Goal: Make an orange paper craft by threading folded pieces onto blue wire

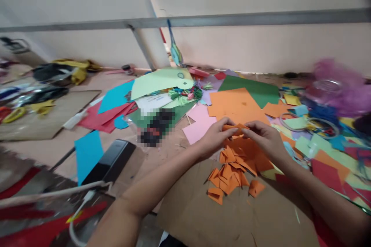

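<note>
A small folded piece of orange paper (238, 129) is pinched between my two hands. My left hand (217, 136) grips its left end with thumb and fingers. My right hand (264, 139) has closed on the right end. Just below lies a pile of folded orange paper pieces (228, 173), spread on a brown cardboard sheet (191, 212). One loose orange piece (256, 188) rests to the right of the pile. Behind my hands is a larger orange sheet (236, 104).
Coloured papers and scraps cover the table's right side, with a purple plastic bag (342, 88) behind. To the left are a black box (111, 160), a blue sheet (89, 150) and yellow-handled scissors (14, 115). A white cable (74, 224) runs at lower left.
</note>
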Demonstrator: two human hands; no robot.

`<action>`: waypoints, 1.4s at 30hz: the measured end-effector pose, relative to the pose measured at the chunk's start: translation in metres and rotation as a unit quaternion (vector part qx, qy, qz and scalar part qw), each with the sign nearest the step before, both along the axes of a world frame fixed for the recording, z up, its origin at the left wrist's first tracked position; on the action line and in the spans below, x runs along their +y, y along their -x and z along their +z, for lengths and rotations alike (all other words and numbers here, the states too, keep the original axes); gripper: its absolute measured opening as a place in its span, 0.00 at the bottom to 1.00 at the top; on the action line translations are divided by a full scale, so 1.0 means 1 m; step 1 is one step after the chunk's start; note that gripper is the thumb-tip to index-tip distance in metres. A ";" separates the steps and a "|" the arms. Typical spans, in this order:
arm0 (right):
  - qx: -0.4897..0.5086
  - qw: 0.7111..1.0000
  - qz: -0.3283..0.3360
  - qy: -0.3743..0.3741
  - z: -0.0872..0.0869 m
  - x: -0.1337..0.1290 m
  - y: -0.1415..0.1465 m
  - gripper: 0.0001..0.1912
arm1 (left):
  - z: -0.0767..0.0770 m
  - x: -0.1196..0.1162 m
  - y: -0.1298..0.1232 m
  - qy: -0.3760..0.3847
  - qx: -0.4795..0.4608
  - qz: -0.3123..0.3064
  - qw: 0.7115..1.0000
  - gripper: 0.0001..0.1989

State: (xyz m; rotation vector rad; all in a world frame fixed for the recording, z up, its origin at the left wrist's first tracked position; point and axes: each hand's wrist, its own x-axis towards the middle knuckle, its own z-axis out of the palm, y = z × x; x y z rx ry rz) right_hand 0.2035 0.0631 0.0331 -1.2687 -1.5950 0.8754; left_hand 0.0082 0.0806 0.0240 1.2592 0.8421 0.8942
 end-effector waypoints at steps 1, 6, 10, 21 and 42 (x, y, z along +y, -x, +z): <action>0.000 1.000 -0.003 0.015 -0.001 0.001 -0.001 0.21 | 0.001 0.000 0.000 0.008 -0.003 0.001 1.000 0.15; 0.084 0.995 -0.011 0.044 -0.003 0.004 -0.003 0.19 | 0.002 0.001 0.002 0.033 0.005 0.003 0.999 0.23; 0.105 0.992 0.001 0.063 -0.001 0.003 -0.001 0.19 | -0.003 0.000 0.003 0.032 0.029 -0.007 0.999 0.22; 0.088 0.993 0.014 0.078 -0.001 0.000 0.000 0.16 | -0.001 -0.002 0.003 0.017 0.063 -0.031 0.997 0.21; -0.058 0.998 0.028 -0.002 0.008 -0.010 0.005 0.13 | 0.007 0.008 0.002 -0.196 0.174 0.023 0.965 0.06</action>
